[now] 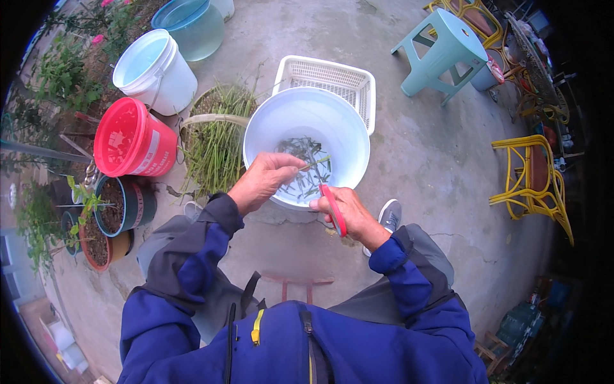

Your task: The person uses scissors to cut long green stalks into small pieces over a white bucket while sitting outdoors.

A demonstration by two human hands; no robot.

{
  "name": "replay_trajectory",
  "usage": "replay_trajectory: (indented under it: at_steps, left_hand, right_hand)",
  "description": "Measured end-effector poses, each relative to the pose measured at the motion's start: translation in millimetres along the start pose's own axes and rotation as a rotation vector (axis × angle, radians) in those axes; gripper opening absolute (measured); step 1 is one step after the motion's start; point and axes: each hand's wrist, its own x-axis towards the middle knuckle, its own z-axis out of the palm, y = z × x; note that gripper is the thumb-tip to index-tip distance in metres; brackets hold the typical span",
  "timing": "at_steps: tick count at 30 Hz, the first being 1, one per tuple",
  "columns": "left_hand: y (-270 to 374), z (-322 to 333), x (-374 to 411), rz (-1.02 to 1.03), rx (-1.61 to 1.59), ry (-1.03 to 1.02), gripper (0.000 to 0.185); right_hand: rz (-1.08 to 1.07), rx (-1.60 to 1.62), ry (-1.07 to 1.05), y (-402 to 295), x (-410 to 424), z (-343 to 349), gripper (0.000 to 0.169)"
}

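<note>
Over the near side of a white plastic basin [307, 110], my left hand [268, 177] pinches a green stem [316, 163] between thumb and fingers. My right hand [352, 213] grips scissors [334, 206] by their red handles. The blades point away from me and cross the stem; whether they are fully closed I cannot tell. Below both hands, short cut green pieces [300, 182] lie scattered on the basin's bottom. To the left of the basin, a wicker basket [211, 117] with an arched handle holds a heap of long green stems [213, 153].
A white slotted plastic basket [352, 72] sits behind the basin, partly hidden by it. Leftward stand a red bucket [160, 149], a white bucket [177, 77] and flowerpots [144, 204]. On the right are a light-blue plastic stool [439, 57] and a yellow-framed chair [523, 199].
</note>
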Motion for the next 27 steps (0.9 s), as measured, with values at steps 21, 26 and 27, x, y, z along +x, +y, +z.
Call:
replay_trajectory:
  at_steps: [21, 26, 27]
  left_hand:
    - [0, -18, 3, 0.002, -0.244, 0.166, 0.022]
    - [6, -9, 2, 0.044, -0.177, 0.223, 0.017]
    - [4, -10, 3, 0.065, -0.175, 0.228, 0.018]
  right_hand:
    - [0.007, 0.008, 0.032, 6, -3, 11, 0.040]
    - [-0.114, -0.182, 0.073, 14, -3, 12, 0.048]
    - [-0.113, -0.191, 0.066, 14, -3, 13, 0.048]
